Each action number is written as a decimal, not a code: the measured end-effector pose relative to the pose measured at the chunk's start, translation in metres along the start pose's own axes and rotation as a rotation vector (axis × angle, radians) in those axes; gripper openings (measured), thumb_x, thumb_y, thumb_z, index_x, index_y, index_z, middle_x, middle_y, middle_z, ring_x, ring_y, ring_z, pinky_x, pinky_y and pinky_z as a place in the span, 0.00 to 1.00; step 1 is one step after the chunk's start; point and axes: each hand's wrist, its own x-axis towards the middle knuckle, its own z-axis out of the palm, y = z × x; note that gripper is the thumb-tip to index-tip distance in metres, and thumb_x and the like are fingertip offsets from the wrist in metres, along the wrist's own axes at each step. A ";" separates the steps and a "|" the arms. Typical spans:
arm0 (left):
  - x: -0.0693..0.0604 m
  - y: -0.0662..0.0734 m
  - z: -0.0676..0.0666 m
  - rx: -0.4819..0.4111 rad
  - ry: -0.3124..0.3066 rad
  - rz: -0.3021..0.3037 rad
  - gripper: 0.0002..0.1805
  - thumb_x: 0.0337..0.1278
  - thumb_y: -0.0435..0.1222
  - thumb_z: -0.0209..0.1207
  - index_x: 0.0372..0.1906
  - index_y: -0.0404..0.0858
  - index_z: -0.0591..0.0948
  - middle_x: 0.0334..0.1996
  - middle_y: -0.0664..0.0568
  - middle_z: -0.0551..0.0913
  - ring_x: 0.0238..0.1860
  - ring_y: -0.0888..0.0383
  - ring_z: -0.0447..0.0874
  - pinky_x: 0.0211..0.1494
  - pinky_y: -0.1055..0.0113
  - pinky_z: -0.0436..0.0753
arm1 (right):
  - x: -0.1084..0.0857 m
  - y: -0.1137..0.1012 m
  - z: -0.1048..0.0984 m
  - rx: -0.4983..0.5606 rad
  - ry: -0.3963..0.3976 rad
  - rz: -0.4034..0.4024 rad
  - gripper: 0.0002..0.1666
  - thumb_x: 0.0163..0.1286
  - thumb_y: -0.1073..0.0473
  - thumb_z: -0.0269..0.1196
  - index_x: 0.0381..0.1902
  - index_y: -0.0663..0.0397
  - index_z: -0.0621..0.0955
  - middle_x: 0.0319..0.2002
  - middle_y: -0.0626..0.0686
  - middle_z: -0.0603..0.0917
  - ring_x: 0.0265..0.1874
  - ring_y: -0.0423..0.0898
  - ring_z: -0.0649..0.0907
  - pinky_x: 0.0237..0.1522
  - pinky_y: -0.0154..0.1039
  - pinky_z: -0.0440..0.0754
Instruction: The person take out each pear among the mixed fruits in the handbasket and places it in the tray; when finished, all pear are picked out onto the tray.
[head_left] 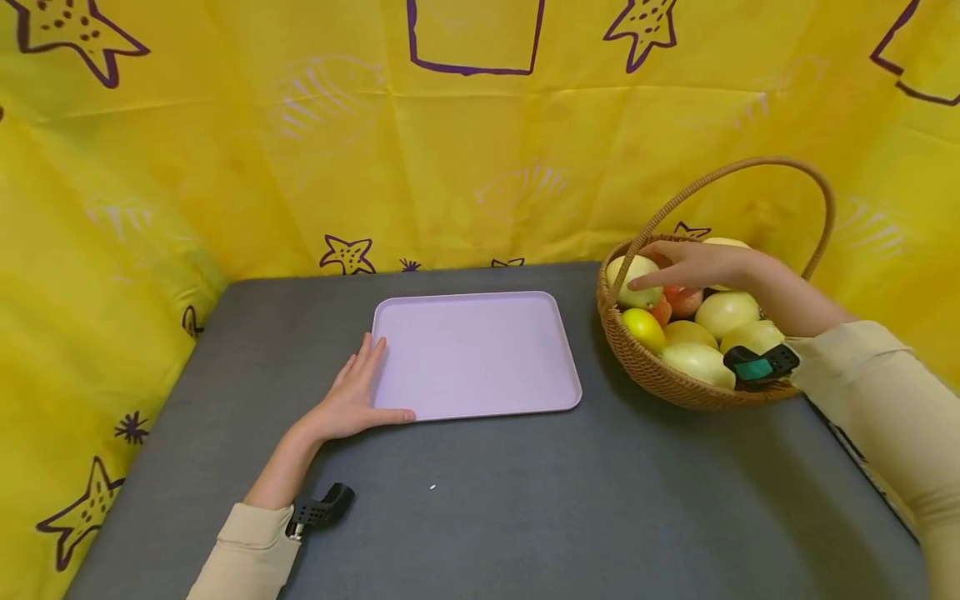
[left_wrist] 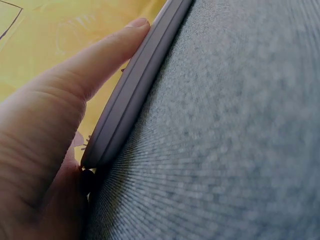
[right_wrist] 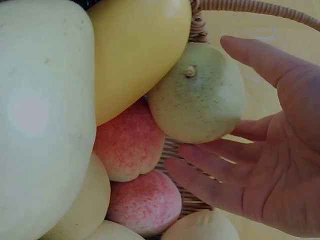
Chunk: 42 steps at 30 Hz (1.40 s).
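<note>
A shallow lilac tray [head_left: 477, 356] lies on the dark table. My left hand [head_left: 348, 400] rests at its lower left corner, fingers along the left edge and thumb on the front edge; the left wrist view shows the thumb [left_wrist: 75, 70] against the tray's rim [left_wrist: 132, 85]. Over the wicker basket [head_left: 652, 375] at the right, my right hand [head_left: 697, 265] reaches in from above. Its spread, slightly bent fingers are around a pale green round fruit [head_left: 634, 282]. In the right wrist view the hand [right_wrist: 270, 145] is beside that fruit [right_wrist: 200, 95]; firm contact cannot be told.
The basket also holds a yellow lemon-like fruit [head_left: 643, 330], reddish peaches [right_wrist: 145, 202] and several pale fruits. Its tall handle [head_left: 780, 161] arches over the fruit. A yellow patterned cloth [head_left: 465, 167] hangs behind the table [head_left: 525, 500]. A tiny white speck [head_left: 432, 487] lies in front of the tray.
</note>
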 end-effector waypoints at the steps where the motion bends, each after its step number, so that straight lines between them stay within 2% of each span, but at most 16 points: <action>1: 0.000 0.001 0.000 -0.007 -0.003 -0.005 0.69 0.42 0.59 0.71 0.77 0.34 0.40 0.76 0.38 0.27 0.76 0.42 0.28 0.72 0.42 0.35 | 0.002 -0.001 0.000 0.035 -0.029 0.020 0.48 0.71 0.41 0.59 0.74 0.61 0.52 0.49 0.63 0.72 0.37 0.53 0.75 0.42 0.46 0.74; 4: -0.001 0.004 0.000 -0.028 -0.013 -0.028 0.69 0.42 0.59 0.71 0.78 0.36 0.39 0.76 0.38 0.26 0.75 0.39 0.26 0.71 0.40 0.34 | 0.007 -0.001 0.003 0.135 -0.114 0.069 0.46 0.71 0.43 0.60 0.73 0.55 0.49 0.29 0.56 0.73 0.19 0.46 0.70 0.27 0.38 0.72; 5: -0.001 0.005 0.000 -0.032 -0.016 -0.036 0.69 0.42 0.59 0.71 0.78 0.37 0.38 0.76 0.39 0.25 0.75 0.38 0.26 0.71 0.40 0.34 | 0.008 -0.001 0.004 0.169 -0.143 0.087 0.46 0.72 0.44 0.60 0.72 0.53 0.46 0.23 0.53 0.71 0.15 0.44 0.66 0.23 0.36 0.69; 7: -0.001 0.008 0.001 -0.040 -0.021 -0.049 0.69 0.42 0.60 0.71 0.78 0.39 0.37 0.76 0.40 0.24 0.75 0.37 0.25 0.71 0.39 0.34 | 0.012 0.000 0.005 0.220 -0.187 0.100 0.45 0.73 0.45 0.59 0.71 0.51 0.44 0.16 0.51 0.71 0.11 0.41 0.62 0.19 0.33 0.66; 11: -0.002 0.011 0.004 -0.051 -0.029 -0.066 0.69 0.43 0.61 0.70 0.78 0.41 0.36 0.75 0.40 0.22 0.74 0.36 0.24 0.70 0.38 0.35 | 0.015 0.000 0.009 0.190 -0.147 0.086 0.46 0.71 0.45 0.61 0.70 0.53 0.47 0.20 0.55 0.78 0.10 0.41 0.70 0.18 0.34 0.70; 14: -0.002 0.012 0.005 -0.055 -0.029 -0.074 0.69 0.43 0.61 0.70 0.78 0.41 0.37 0.75 0.39 0.22 0.74 0.34 0.25 0.70 0.36 0.36 | 0.015 -0.004 0.012 0.121 -0.059 0.064 0.43 0.67 0.45 0.65 0.66 0.58 0.54 0.32 0.61 0.79 0.17 0.49 0.79 0.26 0.39 0.77; 16: -0.003 0.011 0.005 -0.052 -0.026 -0.077 0.68 0.43 0.61 0.70 0.78 0.41 0.38 0.75 0.40 0.22 0.74 0.33 0.25 0.69 0.35 0.36 | 0.014 -0.004 0.012 0.058 -0.007 0.034 0.44 0.67 0.44 0.65 0.66 0.62 0.57 0.44 0.65 0.77 0.28 0.52 0.82 0.36 0.42 0.78; 19: -0.003 0.011 0.005 -0.048 -0.019 -0.079 0.68 0.43 0.61 0.70 0.79 0.41 0.39 0.76 0.40 0.23 0.74 0.33 0.27 0.68 0.34 0.38 | 0.014 -0.004 0.011 0.062 0.008 0.026 0.44 0.66 0.44 0.66 0.67 0.60 0.58 0.54 0.66 0.71 0.33 0.57 0.83 0.39 0.44 0.78; 21: -0.003 0.011 0.005 -0.044 -0.016 -0.081 0.68 0.42 0.61 0.69 0.79 0.41 0.39 0.76 0.41 0.23 0.74 0.32 0.28 0.68 0.33 0.38 | 0.013 -0.002 0.010 0.093 -0.012 0.039 0.42 0.65 0.43 0.66 0.66 0.57 0.60 0.49 0.66 0.75 0.29 0.53 0.82 0.34 0.41 0.78; 23: -0.003 0.011 0.004 -0.039 -0.013 -0.084 0.68 0.42 0.62 0.69 0.79 0.42 0.39 0.76 0.41 0.24 0.74 0.32 0.29 0.68 0.33 0.39 | 0.011 -0.001 0.009 0.143 -0.036 0.062 0.39 0.65 0.43 0.66 0.63 0.55 0.61 0.38 0.63 0.79 0.20 0.51 0.81 0.26 0.40 0.78; 26: -0.004 0.011 0.004 -0.038 -0.002 -0.078 0.67 0.42 0.61 0.70 0.79 0.41 0.41 0.76 0.40 0.25 0.73 0.31 0.30 0.68 0.32 0.40 | 0.005 0.000 0.007 0.145 -0.028 0.070 0.39 0.65 0.43 0.67 0.62 0.54 0.61 0.28 0.59 0.79 0.18 0.45 0.75 0.25 0.39 0.77; 28: -0.004 0.011 0.004 -0.042 0.006 -0.072 0.67 0.42 0.60 0.70 0.79 0.41 0.42 0.76 0.39 0.26 0.73 0.31 0.31 0.67 0.32 0.40 | -0.001 0.001 0.007 0.137 0.001 0.053 0.41 0.65 0.44 0.67 0.64 0.55 0.61 0.33 0.58 0.79 0.22 0.47 0.78 0.28 0.41 0.80; 31: -0.004 0.010 0.005 -0.046 0.017 -0.062 0.67 0.42 0.59 0.71 0.79 0.40 0.42 0.76 0.38 0.28 0.73 0.31 0.32 0.67 0.31 0.40 | -0.011 0.002 0.008 0.130 0.037 0.027 0.45 0.65 0.45 0.67 0.69 0.58 0.57 0.47 0.62 0.77 0.35 0.51 0.82 0.37 0.44 0.83; 34: -0.004 0.010 0.006 -0.051 0.022 -0.060 0.67 0.42 0.59 0.71 0.79 0.40 0.42 0.76 0.38 0.28 0.73 0.31 0.33 0.67 0.32 0.41 | -0.021 0.004 0.010 0.099 0.079 0.020 0.48 0.65 0.44 0.66 0.72 0.58 0.56 0.56 0.63 0.73 0.45 0.51 0.81 0.42 0.45 0.82; 38: -0.004 0.010 0.006 -0.056 0.026 -0.067 0.68 0.40 0.60 0.71 0.79 0.42 0.43 0.76 0.40 0.27 0.73 0.32 0.33 0.67 0.32 0.42 | -0.032 0.006 0.013 0.062 0.131 0.005 0.46 0.66 0.44 0.66 0.71 0.59 0.58 0.55 0.61 0.75 0.46 0.50 0.80 0.41 0.44 0.82; 42: -0.005 0.009 0.006 -0.057 0.026 -0.077 0.67 0.40 0.61 0.71 0.79 0.43 0.44 0.77 0.41 0.27 0.74 0.32 0.33 0.67 0.32 0.42 | -0.044 0.007 0.017 0.065 0.147 -0.020 0.45 0.67 0.46 0.65 0.72 0.57 0.58 0.56 0.60 0.73 0.47 0.51 0.80 0.42 0.44 0.82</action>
